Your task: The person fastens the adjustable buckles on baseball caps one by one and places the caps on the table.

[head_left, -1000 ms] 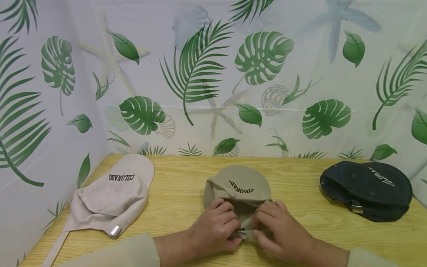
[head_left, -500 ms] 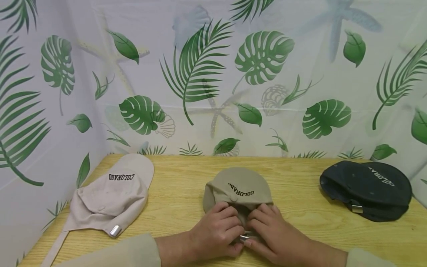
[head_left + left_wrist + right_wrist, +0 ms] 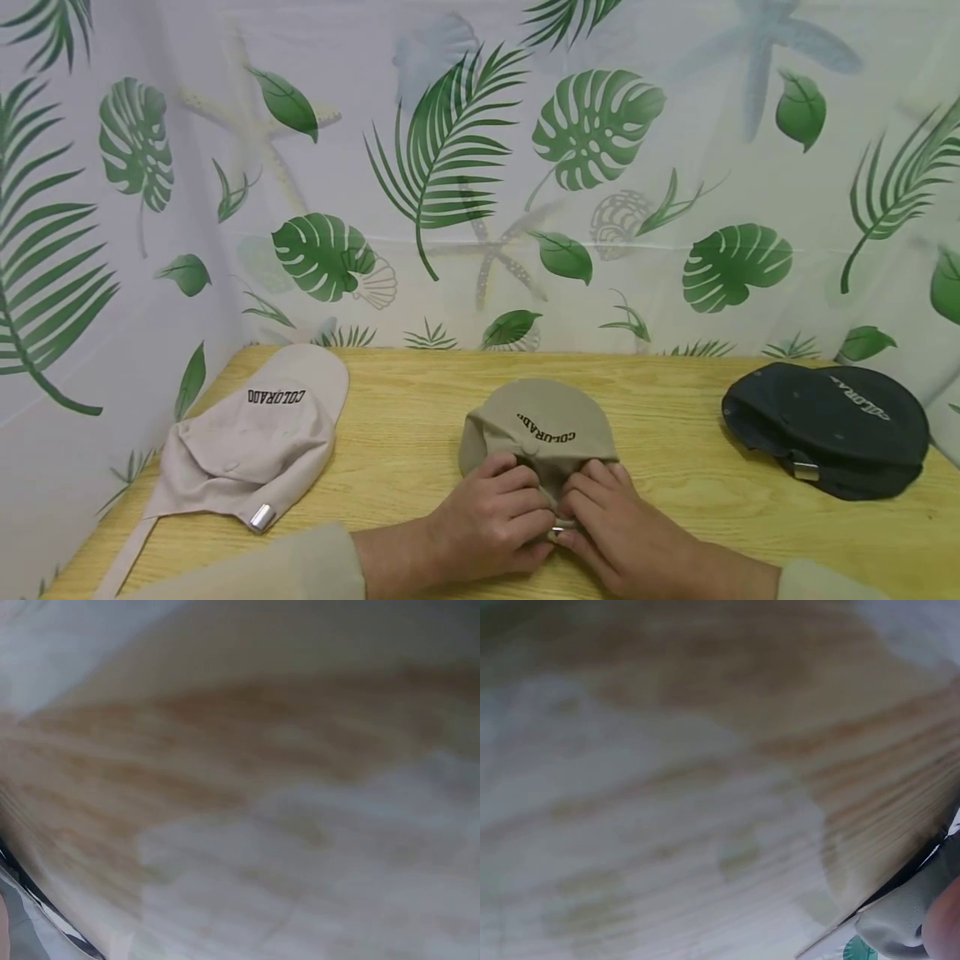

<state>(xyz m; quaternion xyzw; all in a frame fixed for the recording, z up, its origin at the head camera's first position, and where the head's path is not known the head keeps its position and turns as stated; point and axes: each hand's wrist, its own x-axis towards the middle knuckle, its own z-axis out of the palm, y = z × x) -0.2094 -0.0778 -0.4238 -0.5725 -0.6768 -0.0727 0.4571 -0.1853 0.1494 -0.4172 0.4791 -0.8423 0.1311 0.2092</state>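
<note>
An olive-khaki baseball cap (image 3: pixel 551 408) lies in the middle of the table, its lettered front toward the wall and its back opening toward me. My left hand (image 3: pixel 491 517) grips the left side of the back strap, fingers curled over the opening's edge. From the other side my right hand (image 3: pixel 618 521) pinches the strap, thumb right at the small metal buckle (image 3: pixel 557 529). Both hands hide most of the strap. In the right wrist view, grey-looking cap fabric (image 3: pixel 900 919) and a fingertip (image 3: pixel 945 922) show at the lower right corner; the left wrist view is mostly blurred tabletop.
A pale beige cap (image 3: pixel 251 442) lies at the left, its loose strap (image 3: pixel 129 558) trailing to the front edge. A dark navy cap (image 3: pixel 832 429) with a metal buckle lies at the right. Behind the wood-grain table (image 3: pixel 405 400) hangs a leaf-printed cloth (image 3: pixel 465 317).
My right hand has moved left, closing on my left hand at the strap. The buckle, plainly visible before, is now mostly covered by fingers. The two side caps lie as before.
</note>
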